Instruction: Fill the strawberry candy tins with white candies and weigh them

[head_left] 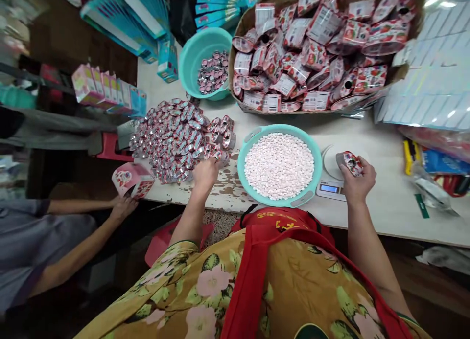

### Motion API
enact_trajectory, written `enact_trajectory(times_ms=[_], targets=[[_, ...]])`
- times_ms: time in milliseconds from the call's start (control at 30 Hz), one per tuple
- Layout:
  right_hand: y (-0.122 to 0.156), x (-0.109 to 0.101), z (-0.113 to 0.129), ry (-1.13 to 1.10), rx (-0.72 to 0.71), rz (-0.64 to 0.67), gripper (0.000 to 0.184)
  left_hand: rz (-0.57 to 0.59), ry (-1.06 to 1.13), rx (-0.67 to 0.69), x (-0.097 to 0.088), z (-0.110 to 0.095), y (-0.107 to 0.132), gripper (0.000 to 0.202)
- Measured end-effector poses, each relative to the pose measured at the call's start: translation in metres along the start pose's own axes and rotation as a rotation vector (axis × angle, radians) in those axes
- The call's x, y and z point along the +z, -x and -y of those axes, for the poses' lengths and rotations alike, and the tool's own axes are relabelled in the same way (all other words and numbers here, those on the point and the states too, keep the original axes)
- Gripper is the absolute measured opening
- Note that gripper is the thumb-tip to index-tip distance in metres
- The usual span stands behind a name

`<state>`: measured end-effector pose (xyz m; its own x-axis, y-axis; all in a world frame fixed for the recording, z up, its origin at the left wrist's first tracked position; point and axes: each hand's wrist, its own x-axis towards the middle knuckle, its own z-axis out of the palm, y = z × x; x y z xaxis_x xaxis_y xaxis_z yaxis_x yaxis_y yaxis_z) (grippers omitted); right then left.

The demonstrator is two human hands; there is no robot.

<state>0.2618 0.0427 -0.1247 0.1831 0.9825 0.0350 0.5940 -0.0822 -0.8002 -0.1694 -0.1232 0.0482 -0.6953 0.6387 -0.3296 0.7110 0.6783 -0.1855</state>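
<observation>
The right hand (359, 183) is closed around a small clear plastic pack with a red strawberry print (352, 164), thumb on its left side and fingers on its right. The pack's long axis slants from upper left to lower right, its printed face turned up. It is held over the right part of a white digital scale with a round plate (330, 163) and a lit blue display; whether it touches the plate cannot be told. The left hand (205, 175), fingers curled, is at a small cluster of red-and-silver packs (222, 131); whether it grips one or only touches it is unclear. Between the two hands sits a round mint-green plastic basin (241, 168) full of pale pink tablets (279, 165). This is the key relation: the basin lies just left of the scale, so the held pack and right hand are beside its right rim, while the left hand is near its opposite rim. Left of the cluster spreads a large heap of similar packs (169, 138). Beyond, on the white, worn tabletop (389, 187), are a turquoise basin (185, 60) holding small pink-and-silver discs (213, 72) and a brown cardboard box (231, 75) piled with strawberry-printed packages (312, 50). At far left, a co-worker's hand (123, 208) touches a pink printed carton (132, 180).
</observation>
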Motion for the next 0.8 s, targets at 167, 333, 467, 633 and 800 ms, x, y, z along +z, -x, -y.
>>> enact_trajectory(times_ms=[167,333,467,633,800], targets=[[0.017,-0.027,0.006,0.028,-0.011,-0.074,0.08,0.156,0.079,-0.096,0.077,0.007,-0.011,0.034],[0.038,-0.063,0.005,0.049,-0.056,-0.136,0.064,0.176,0.357,-0.098,0.091,0.024,-0.026,0.026],[0.055,-0.074,0.006,0.046,-0.052,-0.134,0.053,0.206,0.484,-0.047,0.089,0.038,-0.037,0.019],[0.071,-0.07,0.023,0.026,0.007,-0.122,0.045,0.177,0.574,-0.038,0.092,0.038,-0.038,0.016],[0.084,-0.077,0.032,-0.012,0.127,-0.082,0.044,0.102,0.73,-0.084,0.091,0.035,-0.035,0.015]])
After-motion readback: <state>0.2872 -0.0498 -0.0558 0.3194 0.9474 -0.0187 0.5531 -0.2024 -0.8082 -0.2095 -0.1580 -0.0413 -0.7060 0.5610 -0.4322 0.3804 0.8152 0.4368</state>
